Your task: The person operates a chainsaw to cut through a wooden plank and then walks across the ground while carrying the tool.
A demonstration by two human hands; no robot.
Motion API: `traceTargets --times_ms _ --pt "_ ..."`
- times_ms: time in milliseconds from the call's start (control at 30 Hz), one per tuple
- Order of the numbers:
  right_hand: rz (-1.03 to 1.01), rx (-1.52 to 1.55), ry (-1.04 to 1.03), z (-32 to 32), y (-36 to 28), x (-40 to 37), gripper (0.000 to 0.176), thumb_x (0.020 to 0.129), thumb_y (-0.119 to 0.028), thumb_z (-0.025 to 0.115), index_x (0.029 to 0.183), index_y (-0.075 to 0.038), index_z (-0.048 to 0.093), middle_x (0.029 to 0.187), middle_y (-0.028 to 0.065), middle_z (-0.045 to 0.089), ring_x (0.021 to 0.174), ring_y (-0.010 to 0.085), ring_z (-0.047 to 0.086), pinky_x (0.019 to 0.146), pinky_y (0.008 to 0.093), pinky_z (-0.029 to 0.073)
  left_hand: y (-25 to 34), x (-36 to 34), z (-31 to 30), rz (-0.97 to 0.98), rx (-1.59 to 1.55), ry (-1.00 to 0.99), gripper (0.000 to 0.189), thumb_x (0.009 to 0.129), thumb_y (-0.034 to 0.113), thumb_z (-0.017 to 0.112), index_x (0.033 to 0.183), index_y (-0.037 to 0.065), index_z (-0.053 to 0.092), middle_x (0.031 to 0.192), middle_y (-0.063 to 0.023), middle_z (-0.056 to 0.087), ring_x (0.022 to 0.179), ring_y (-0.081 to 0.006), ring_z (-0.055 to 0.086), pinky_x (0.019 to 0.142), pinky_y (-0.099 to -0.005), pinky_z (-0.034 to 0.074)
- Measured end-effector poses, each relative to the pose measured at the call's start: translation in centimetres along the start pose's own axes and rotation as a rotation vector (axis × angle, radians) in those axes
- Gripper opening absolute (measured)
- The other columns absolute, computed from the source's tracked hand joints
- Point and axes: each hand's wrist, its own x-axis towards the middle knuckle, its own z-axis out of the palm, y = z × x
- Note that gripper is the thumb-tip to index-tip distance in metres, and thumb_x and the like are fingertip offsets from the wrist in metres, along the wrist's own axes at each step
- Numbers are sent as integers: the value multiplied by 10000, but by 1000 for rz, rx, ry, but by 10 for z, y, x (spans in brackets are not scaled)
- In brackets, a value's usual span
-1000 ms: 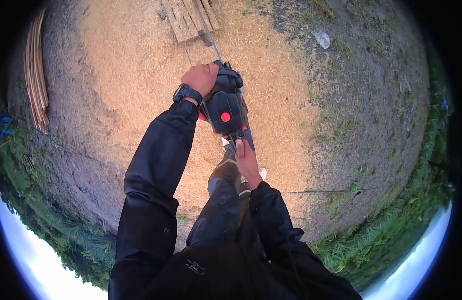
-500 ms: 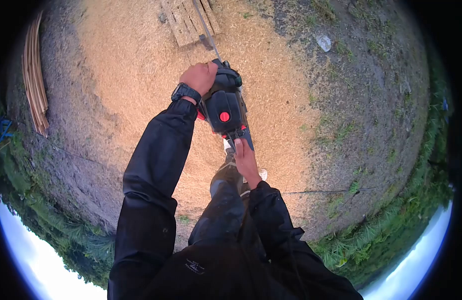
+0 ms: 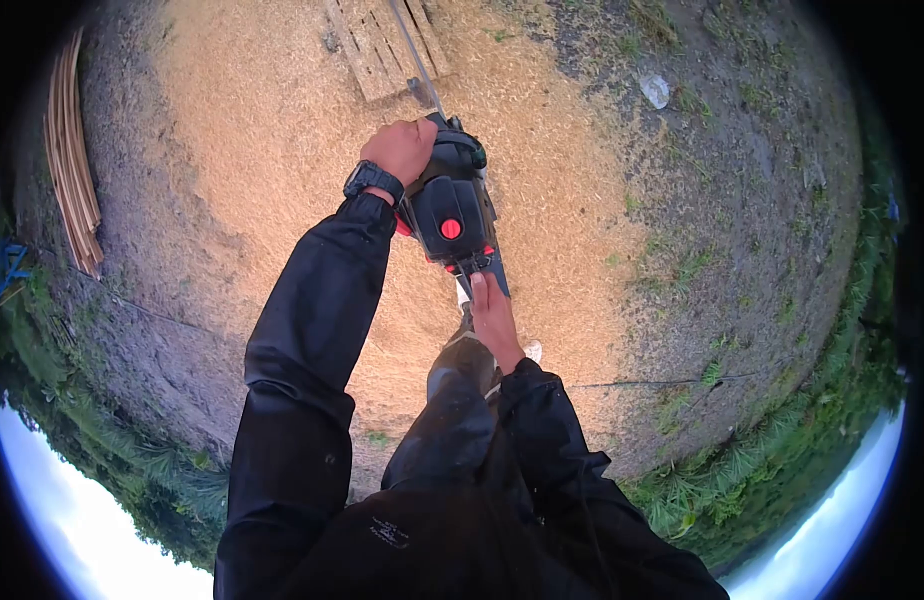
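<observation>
A: What is being held?

B: A black chainsaw with a round red button on top, in mid-air in front of the person's body, above the ground.

A: And the hands?

B: The left hand is closed over the front handle, knuckles up, with a black watch on the wrist. The right hand grips the rear handle, fingers pointing forward along it. Both arms are in dark sleeves.

A: Where does the blade point?

B: The guide bar runs forward and away from the person, crossing over some wooden planks lying on the ground. I cannot tell whether it touches them.

A: What lies underneath?

B: A broad patch of pale sawdust, covering the ground beneath the saw and around the planks. A light-coloured shoe shows just beside the right wrist.

A: Farther out?

B: A stack of thin wooden strips lies well off to the left on darker soil. A white scrap sits on the dirt to the right, and grass rings the edge.
</observation>
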Motion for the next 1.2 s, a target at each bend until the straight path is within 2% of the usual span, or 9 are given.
traceTargets --times_ms 300,600,667,800,967,1067,1100,1167,1200 --pt "-39 -29 -3 4 -36 18 476 1089 -471 364 1243 -65 561 1022 337 667 1004 571 591 830 618 442 -7 28 -21 -38 -15 -12 582 995 439 373 911 -20 722 959 -303 687 932 -516 655 877 -557 521" --pt "5 -18 1 9 -44 28 491 1089 -488 356 1271 -79 557 1028 330 676 1019 562 602 849 610 453 -23 53 -16 5 98 -65 557 1015 413 347 986 18 739 1043 -256 711 980 -476 673 910 -547 529" --pt "48 -59 -10 9 -53 33 507 1087 -503 350 1281 -83 558 1039 327 679 1036 560 602 870 604 455 -28 60 -18 162 101 30 472 1004 361 368 933 10 676 981 -290 690 904 -514 656 824 -574 529" --pt "19 -36 -25 9 -76 42 518 1085 -512 345 1291 -86 557 1059 324 681 1057 558 599 887 599 456 -24 71 -37 49 72 -27 398 1008 312 363 957 24 633 973 -276 694 885 -505 659 804 -576 530" --pt "-37 -15 13 13 -79 45 511 1086 -501 351 1252 -64 557 1038 326 678 1055 555 600 873 595 457 -34 82 -34 279 245 15 296 999 264 419 970 38 608 922 -255 701 825 -481 678 732 -573 549" --pt "-15 -12 0 14 -82 49 507 1087 -495 351 1247 -60 556 1027 325 678 1037 556 604 857 598 458 -41 91 -27 255 259 -12 254 997 242 429 984 55 601 892 -255 697 810 -475 682 708 -572 553" --pt "15 -10 -18 14 -83 51 505 1087 -492 350 1249 -61 556 1022 323 680 1026 556 605 848 599 458 -38 93 -32 258 260 -10 254 997 242 429 984 55 601 892 -255 697 810 -475 682 708 -572 553" --pt "-3 4 -12 15 -85 57 502 1087 -489 352 1244 -60 559 1012 317 682 1011 556 609 842 600 459 -34 96 -39 156 194 -43 454 1012 339 362 999 34 697 1031 -260 711 933 -480 684 858 -559 548" --pt "-17 16 -10 15 -86 60 499 1087 -487 354 1239 -60 563 1002 312 684 996 556 612 835 601 459 -32 96 -43 157 196 -41 454 1012 339 362 999 34 697 1031 -260 711 933 -480 684 858 -559 548"
